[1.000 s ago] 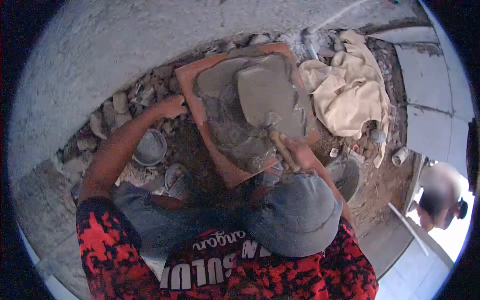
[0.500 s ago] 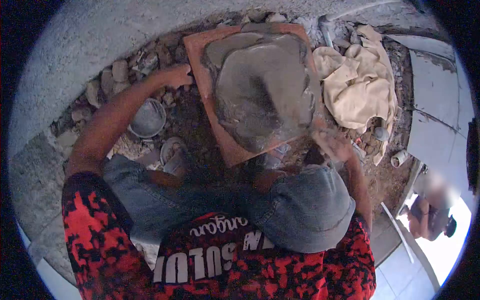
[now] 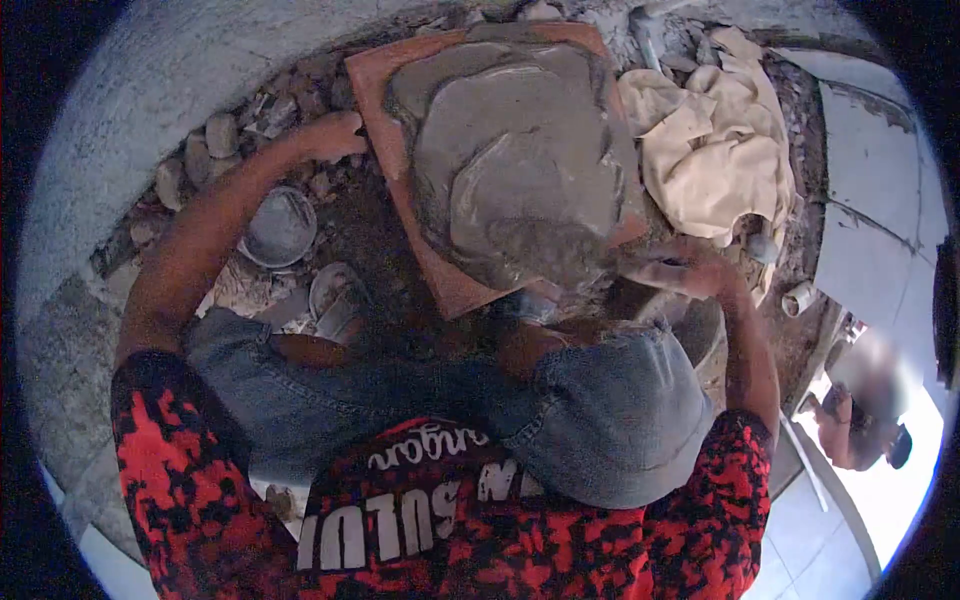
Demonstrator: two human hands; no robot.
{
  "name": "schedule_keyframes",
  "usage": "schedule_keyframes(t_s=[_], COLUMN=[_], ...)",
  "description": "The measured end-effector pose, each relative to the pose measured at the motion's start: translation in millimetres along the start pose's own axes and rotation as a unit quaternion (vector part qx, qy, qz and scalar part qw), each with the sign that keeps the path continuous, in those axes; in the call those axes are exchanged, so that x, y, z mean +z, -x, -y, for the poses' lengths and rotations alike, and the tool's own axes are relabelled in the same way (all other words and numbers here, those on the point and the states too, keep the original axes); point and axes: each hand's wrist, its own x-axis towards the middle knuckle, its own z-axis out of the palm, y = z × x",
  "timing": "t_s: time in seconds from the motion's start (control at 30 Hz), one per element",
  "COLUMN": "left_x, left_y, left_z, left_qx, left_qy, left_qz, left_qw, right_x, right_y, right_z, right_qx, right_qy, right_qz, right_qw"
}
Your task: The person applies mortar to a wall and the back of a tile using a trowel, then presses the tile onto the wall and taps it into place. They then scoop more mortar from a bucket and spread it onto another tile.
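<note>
A square reddish-brown tile (image 3: 393, 150) is tilted in front of me, with wet grey mortar (image 3: 530, 150) spread over most of its face. My left hand (image 3: 335, 137) grips the tile's left edge, its fingertips hidden behind it. Near the lower right corner, my right hand (image 3: 685, 272) is closed, fingers pointing at the mortar's edge. Whatever it may hold is hidden or blurred. The mortar shows curved ridges and a rougher patch at its lower edge.
Rubble and stones (image 3: 222, 135) line the wall on the left. A round grey container (image 3: 278, 228) stands by my foot. On the right lie a beige cloth (image 3: 715, 150) and a short white pipe piece (image 3: 798, 298). Another person (image 3: 855, 425) is at the far right.
My right hand has shifted slightly right and up at the tile's lower right corner. A new curved ridge marks the mortar. The tile appears slightly higher and further left in view.
</note>
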Motion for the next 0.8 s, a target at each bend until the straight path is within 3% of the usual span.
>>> schedule_keyframes(t_s=[0.03, 0.07, 0.13, 0.23, 0.3, 0.4, 0.47, 0.53, 0.63, 0.73, 0.77, 0.8], left_x=[-3.3, -7.1, -32.2, -24.7, -23.9, 9.8, -25.3, -10.2, -48.4, -16.5, -12.3, -11.7], left_y=[2.9, 6.1, 18.1, 16.3, 18.2, -1.3, 8.8, 4.7, 29.4, 12.1, 12.7, 12.3], left_z=[-9.3, -19.7, -62.9, -47.9, -47.3, 22.9, -35.2, -15.5, -105.8, -40.5, -36.2, -30.7], left_qx=[0.014, 0.028, -0.084, -0.132, -0.078, 0.058, -0.105, -0.124, -0.087, -0.092, -0.093, -0.067], left_qy=[0.007, 0.014, 0.018, 0.019, 0.036, -0.156, 0.0, 0.001, 0.043, -0.059, -0.061, -0.034], left_qz=[-0.013, -0.026, 0.068, 0.073, 0.055, -0.117, 0.127, 0.087, 0.076, 0.029, 0.027, 0.036], left_qw=[1.0, 0.999, 0.994, 0.988, 0.995, 0.979, 0.986, 0.989, 0.992, 0.994, 0.993, 0.997], right_x=[-8.2, -1.9, 19.1, 37.9, 42.4, 58.2, 72.1, 86.9, 91.1, 69.0, 65.7, 62.5], right_y=[5.1, 11.1, 28.7, 52.5, 63.5, 61.4, 39.6, 18.6, -4.4, -11.6, -11.0, -11.0], right_z=[13.8, 7.0, -22.7, -43.7, -41.2, -23.5, -10.0, -2.4, -26.7, -22.6, -24.0, -22.9], right_qx=[0.194, 0.199, 0.213, 0.228, 0.221, 0.191, 0.166, 0.194, 0.194, 0.19, 0.265, 0.261], right_qy=[-0.129, -0.131, -0.008, 0.035, 0.012, -0.09, -0.153, -0.052, 0.062, 0.052, 0.039, 0.043], right_qz=[0.022, 0.018, -0.115, -0.173, -0.163, -0.161, -0.191, -0.268, -0.301, -0.387, -0.348, -0.353], right_qw=[0.972, 0.971, 0.97, 0.958, 0.961, 0.964, 0.955, 0.942, 0.932, 0.901, 0.898, 0.897])
